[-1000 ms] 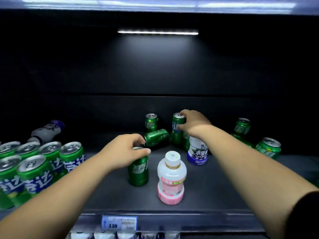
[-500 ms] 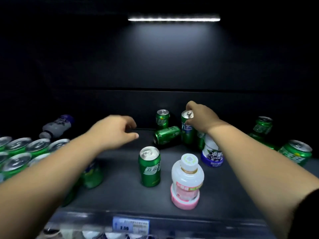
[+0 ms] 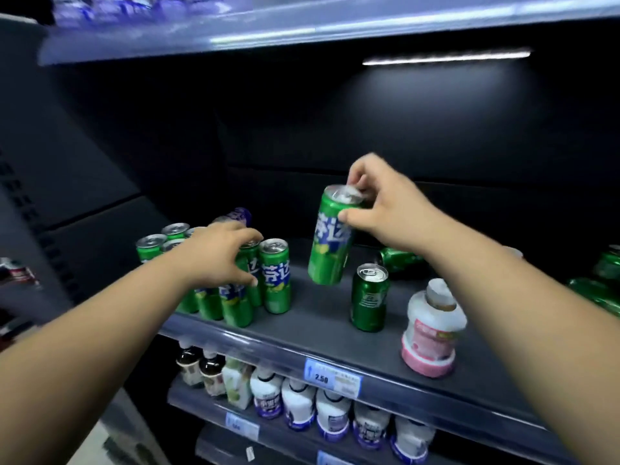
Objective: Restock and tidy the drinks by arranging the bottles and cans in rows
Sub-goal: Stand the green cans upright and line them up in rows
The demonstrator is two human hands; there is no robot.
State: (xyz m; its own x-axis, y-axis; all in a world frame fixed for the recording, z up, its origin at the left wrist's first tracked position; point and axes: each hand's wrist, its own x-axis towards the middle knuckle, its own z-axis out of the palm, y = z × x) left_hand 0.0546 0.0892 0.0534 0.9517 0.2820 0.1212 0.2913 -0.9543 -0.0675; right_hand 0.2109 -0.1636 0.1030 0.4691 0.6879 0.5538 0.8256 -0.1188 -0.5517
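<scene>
My right hand (image 3: 385, 209) grips a tall light-green can (image 3: 330, 243) by its top rim and holds it in the air above the dark shelf (image 3: 322, 327), tilted a little. My left hand (image 3: 218, 256) rests on the tops of a cluster of light-green cans (image 3: 273, 280) at the shelf's left, fingers spread over them. A darker green can (image 3: 369, 298) stands upright below the lifted one. A white bottle with a pink label (image 3: 432, 330) stands near the front edge. Another dark green can (image 3: 401, 258) lies on its side behind.
More green cans (image 3: 600, 290) lie at the far right. A white bottle with a blue cap (image 3: 240, 214) lies behind the left cluster. A price tag (image 3: 332, 377) hangs on the shelf edge. The lower shelf holds several small white bottles (image 3: 298, 402). Another shelf (image 3: 302, 25) hangs overhead.
My right hand has lifted the light-green can off the back of the shelf and brought it left. My left hand has moved onto the can cluster. The view has swung left.
</scene>
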